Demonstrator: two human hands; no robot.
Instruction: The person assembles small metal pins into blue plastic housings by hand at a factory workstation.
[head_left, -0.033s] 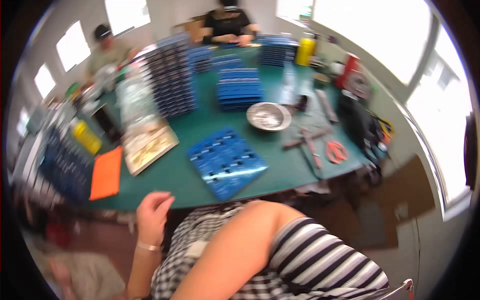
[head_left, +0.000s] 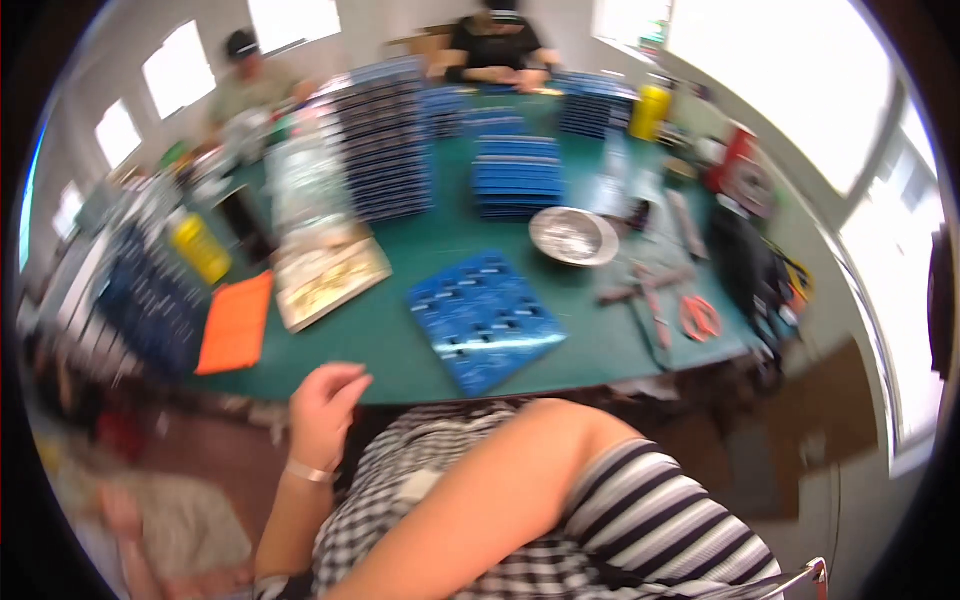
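My left hand (head_left: 328,408) hangs just before the table's near edge, a pale band at its wrist. Its fingers are loosely bent, thumb and forefinger a little apart, and I see nothing held. Closest to it on the table is a blue panel (head_left: 485,325) with rows of dark, square-looking parts, lying flat and turned slightly. My right arm (head_left: 490,490), in a black-and-white striped sleeve, bends across my checked clothing; its hand lies outside the picture. A shallow open box (head_left: 335,285) of small yellowish pieces stands beyond my left hand.
Tall stacks of blue panels (head_left: 385,140) and a lower stack (head_left: 518,175) stand farther back. A metal bowl (head_left: 573,238), pliers-like tools (head_left: 652,305) and orange-handled scissors (head_left: 700,318) lie right. An orange sheet (head_left: 236,322) lies left. Two people sit across; another's arm shows lower left.
The whole view has swung slightly, so the table and its things appear farther right. My left hand keeps nearly the same pose; the blue panel lies where it was.
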